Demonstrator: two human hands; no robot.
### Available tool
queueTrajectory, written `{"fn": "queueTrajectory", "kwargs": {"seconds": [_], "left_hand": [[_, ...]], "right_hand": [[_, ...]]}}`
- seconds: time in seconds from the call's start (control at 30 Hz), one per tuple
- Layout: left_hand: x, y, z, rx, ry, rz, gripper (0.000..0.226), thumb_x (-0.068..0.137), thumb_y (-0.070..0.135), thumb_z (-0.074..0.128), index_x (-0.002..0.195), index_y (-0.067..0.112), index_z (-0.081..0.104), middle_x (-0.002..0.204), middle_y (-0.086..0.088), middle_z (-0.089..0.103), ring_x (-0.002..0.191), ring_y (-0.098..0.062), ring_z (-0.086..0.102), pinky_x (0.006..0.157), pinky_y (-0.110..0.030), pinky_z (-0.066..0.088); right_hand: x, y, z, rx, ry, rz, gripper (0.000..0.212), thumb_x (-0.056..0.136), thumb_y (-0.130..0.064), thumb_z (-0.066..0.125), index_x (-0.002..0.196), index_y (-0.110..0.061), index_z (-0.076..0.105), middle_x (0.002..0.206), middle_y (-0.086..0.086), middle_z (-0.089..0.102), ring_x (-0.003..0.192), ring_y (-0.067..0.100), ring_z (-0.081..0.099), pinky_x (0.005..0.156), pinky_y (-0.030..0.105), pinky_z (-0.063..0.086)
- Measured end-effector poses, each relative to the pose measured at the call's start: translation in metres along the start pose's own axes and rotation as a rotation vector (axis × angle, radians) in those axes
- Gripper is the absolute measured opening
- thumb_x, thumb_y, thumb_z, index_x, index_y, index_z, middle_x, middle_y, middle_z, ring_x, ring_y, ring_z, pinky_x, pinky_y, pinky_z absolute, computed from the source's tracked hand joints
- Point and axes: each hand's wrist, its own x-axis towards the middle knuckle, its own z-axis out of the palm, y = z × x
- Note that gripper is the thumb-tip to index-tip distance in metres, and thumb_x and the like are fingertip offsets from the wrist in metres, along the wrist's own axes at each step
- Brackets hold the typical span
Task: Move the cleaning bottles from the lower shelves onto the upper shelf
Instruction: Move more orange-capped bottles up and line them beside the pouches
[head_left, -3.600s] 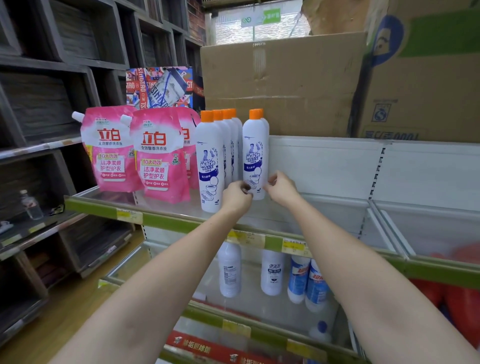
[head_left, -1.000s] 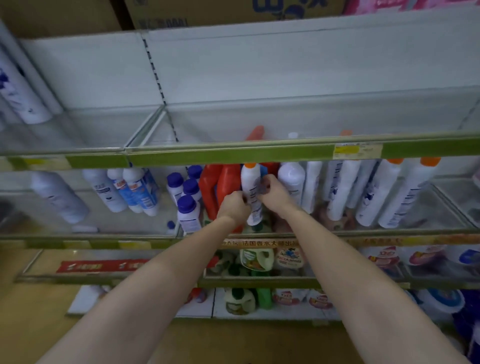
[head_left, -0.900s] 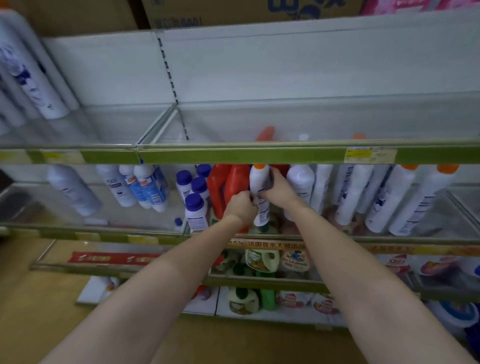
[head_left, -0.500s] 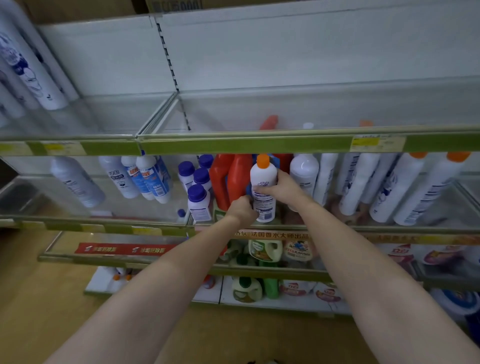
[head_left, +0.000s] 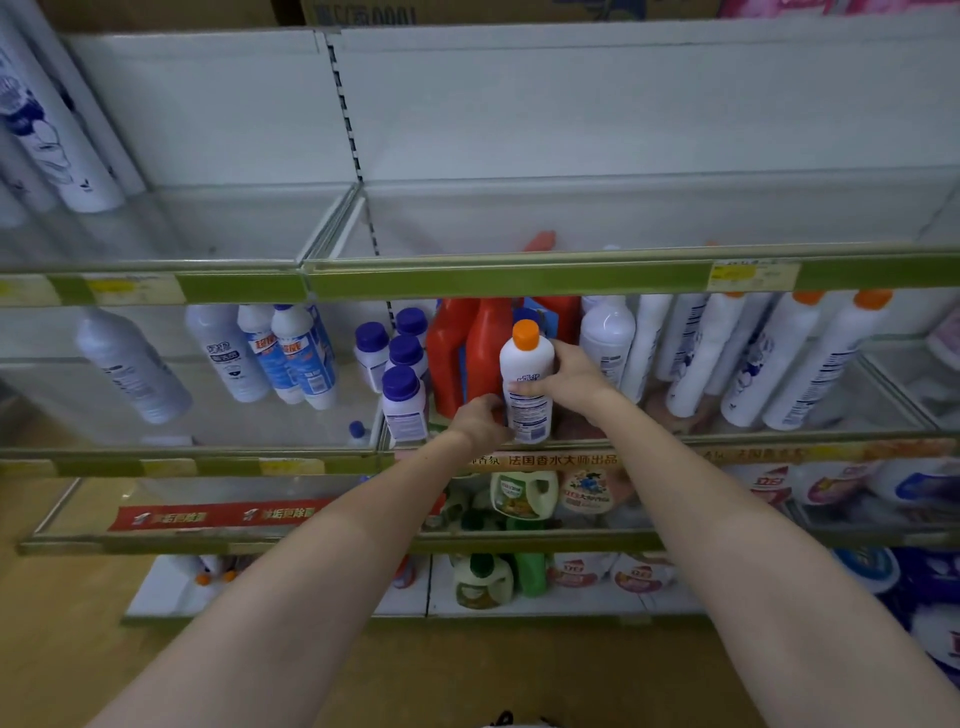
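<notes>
A white bottle with an orange cap (head_left: 525, 374) stands upright at the front of the middle shelf, held between both hands. My right hand (head_left: 569, 371) wraps its upper body from the right. My left hand (head_left: 480, 423) grips its lower part from the left. More white orange-capped bottles (head_left: 810, 364) lean in a row on the same shelf to the right. The upper shelf (head_left: 493, 278) above has a green front rail and a bare compartment. White bottles (head_left: 47, 135) stand at its far left.
Red jugs (head_left: 467, 353) and small purple-capped bottles (head_left: 402, 395) crowd just left of the held bottle. Blue-labelled white bottles (head_left: 291, 353) lean further left. Lower shelves hold green detergent jugs (head_left: 522, 499) and pouches. Cardboard boxes sit on top.
The view went from the upper shelf down to the middle shelf. Both hands took hold of an orange-capped bottle among the red jugs and drew it forward and slightly up.
</notes>
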Motion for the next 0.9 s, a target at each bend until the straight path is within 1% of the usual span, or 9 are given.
{"fn": "queueTrajectory", "kwargs": {"seconds": [0.13,0.23,0.33,0.47,0.57,0.63,0.67,0.77,0.9], "left_hand": [[-0.01,-0.02,-0.01,-0.017,-0.039,0.036,0.035,0.088,0.02,0.072,0.121,0.018,0.06,0.117,-0.003,0.065,0.107,-0.022,0.061,0.093,-0.034,0.051],[-0.018,-0.036,-0.023,-0.084,-0.11,0.054,0.033,0.089,0.015,0.072,0.12,0.016,0.06,0.117,-0.005,0.065,0.108,-0.024,0.062,0.095,-0.037,0.052],[-0.026,-0.049,-0.038,-0.188,-0.213,0.032,0.045,0.081,0.009,0.08,0.122,0.015,0.062,0.123,-0.008,0.066,0.117,-0.027,0.061,0.104,-0.046,0.05],[-0.041,-0.075,-0.058,-0.246,-0.314,0.02,0.06,0.078,0.003,0.08,0.133,0.014,0.058,0.131,-0.008,0.063,0.125,-0.028,0.057,0.107,-0.044,0.045],[-0.053,-0.101,-0.069,-0.319,-0.383,0.022,0.064,0.076,-0.002,0.08,0.133,0.015,0.057,0.13,-0.006,0.064,0.124,-0.027,0.057,0.103,-0.04,0.047],[-0.06,-0.12,-0.075,-0.384,-0.445,0.011,0.065,0.072,0.002,0.083,0.13,0.02,0.058,0.127,-0.004,0.066,0.122,-0.026,0.059,0.107,-0.047,0.047],[-0.063,-0.13,-0.077,-0.406,-0.476,0.021,0.065,0.07,0.004,0.085,0.127,0.022,0.06,0.125,-0.003,0.067,0.12,-0.025,0.061,0.107,-0.049,0.048],[-0.076,-0.158,-0.083,-0.459,-0.55,0.08,0.06,0.072,0.007,0.086,0.123,0.024,0.061,0.122,-0.001,0.069,0.115,-0.022,0.064,0.1,-0.044,0.052],[-0.088,-0.196,-0.093,-0.452,-0.646,0.04,0.067,0.069,0.013,0.088,0.129,0.025,0.061,0.124,0.0,0.07,0.118,-0.022,0.064,0.106,-0.049,0.049]], "right_hand": [[-0.011,-0.024,0.011,0.019,0.051,0.035,0.072,0.066,-0.031,0.093,0.13,-0.023,0.06,0.122,-0.003,0.067,0.114,0.021,0.062,0.101,0.045,0.051],[-0.025,-0.042,0.025,0.016,0.035,0.049,0.072,0.063,-0.033,0.094,0.126,-0.021,0.062,0.121,0.0,0.069,0.111,0.022,0.064,0.099,0.048,0.053],[-0.039,-0.057,0.047,0.001,0.025,0.077,0.075,0.06,-0.035,0.094,0.126,-0.019,0.062,0.117,0.0,0.071,0.107,0.021,0.067,0.096,0.049,0.056],[-0.06,-0.075,0.08,0.001,0.027,0.092,0.056,0.07,-0.025,0.091,0.118,-0.017,0.063,0.113,0.001,0.071,0.105,0.02,0.067,0.092,0.042,0.057],[-0.076,-0.088,0.105,0.016,0.016,0.118,0.053,0.074,-0.026,0.089,0.119,-0.017,0.063,0.109,-0.002,0.071,0.104,0.019,0.068,0.088,0.039,0.058],[-0.082,-0.094,0.121,0.02,0.011,0.114,0.054,0.077,-0.027,0.087,0.122,-0.019,0.06,0.11,-0.003,0.07,0.103,0.017,0.068,0.083,0.036,0.058],[-0.085,-0.096,0.129,0.021,0.006,0.115,0.054,0.078,-0.028,0.086,0.124,-0.021,0.057,0.11,-0.004,0.069,0.101,0.016,0.068,0.079,0.035,0.059],[-0.09,-0.102,0.155,0.023,-0.012,0.164,0.05,0.084,-0.036,0.08,0.125,-0.023,0.054,0.112,-0.002,0.07,0.097,0.014,0.069,0.075,0.036,0.06],[-0.097,-0.101,0.186,0.008,-0.021,0.289,0.045,0.092,-0.054,0.064,0.123,-0.022,0.054,0.112,0.001,0.072,0.099,0.018,0.07,0.069,0.036,0.06]]}}
